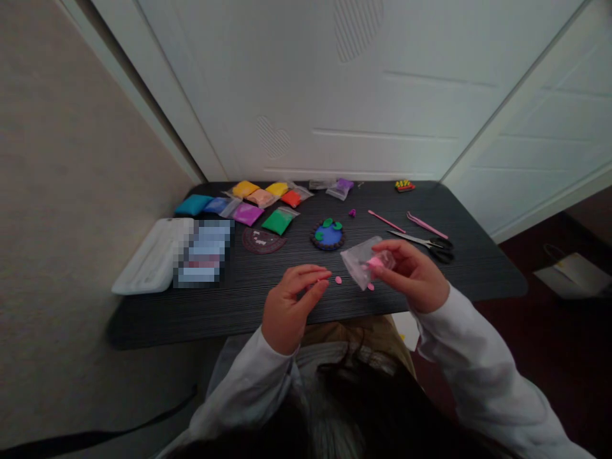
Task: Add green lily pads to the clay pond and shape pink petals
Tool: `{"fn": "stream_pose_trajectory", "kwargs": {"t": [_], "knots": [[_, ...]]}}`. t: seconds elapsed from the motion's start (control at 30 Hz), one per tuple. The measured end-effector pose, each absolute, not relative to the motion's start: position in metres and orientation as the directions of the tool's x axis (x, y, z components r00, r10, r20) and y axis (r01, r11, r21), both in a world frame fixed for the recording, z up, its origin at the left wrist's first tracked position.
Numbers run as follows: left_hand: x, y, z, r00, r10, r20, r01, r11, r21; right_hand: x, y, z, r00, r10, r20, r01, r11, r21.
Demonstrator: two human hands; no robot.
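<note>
My right hand is closed on a clear plastic bag with pink clay inside, held above the table's near edge. To its left, my left hand has thumb and fingers brought together, with a small bit of pink showing at the tips. A flat pink clay piece lies between the hands, and a second pink piece lies under the bag. Beyond them sits a round clay pond, blue with a dark brown rim and green leaf shapes on it.
Several bagged clays, including a green bag and purple bag, lie at back left. A white tray stands far left. On the right are scissors, pink tweezers and a thin pink tool. A white door backs the table.
</note>
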State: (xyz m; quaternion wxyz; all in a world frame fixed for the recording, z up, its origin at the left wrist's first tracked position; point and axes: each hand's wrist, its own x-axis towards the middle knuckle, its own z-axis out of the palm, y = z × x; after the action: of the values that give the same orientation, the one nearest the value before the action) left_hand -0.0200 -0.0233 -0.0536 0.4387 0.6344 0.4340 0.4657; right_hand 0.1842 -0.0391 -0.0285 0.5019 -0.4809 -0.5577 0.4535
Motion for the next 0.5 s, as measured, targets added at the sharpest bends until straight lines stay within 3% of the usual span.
{"fn": "stream_pose_trajectory", "kwargs": {"t": [0.13, 0.33, 0.5], "knots": [[-0.02, -0.026, -0.053, 0.274, 0.925, 0.263, 0.178, -0.317, 0.931, 0.163, -0.058, -0.035, -0.119, 0.988, 0.101, 0.04, 0.106, -0.994], [-0.023, -0.031, -0.054, 0.182, 0.911, 0.371, 0.281, -0.41, 0.868, 0.163, -0.059, -0.047, -0.065, 0.99, 0.129, 0.143, 0.137, -0.98], [-0.021, -0.029, -0.054, 0.256, 0.922, 0.291, 0.309, -0.363, 0.879, 0.157, -0.061, -0.045, -0.158, 0.982, 0.108, 0.111, 0.126, -0.986]]}}
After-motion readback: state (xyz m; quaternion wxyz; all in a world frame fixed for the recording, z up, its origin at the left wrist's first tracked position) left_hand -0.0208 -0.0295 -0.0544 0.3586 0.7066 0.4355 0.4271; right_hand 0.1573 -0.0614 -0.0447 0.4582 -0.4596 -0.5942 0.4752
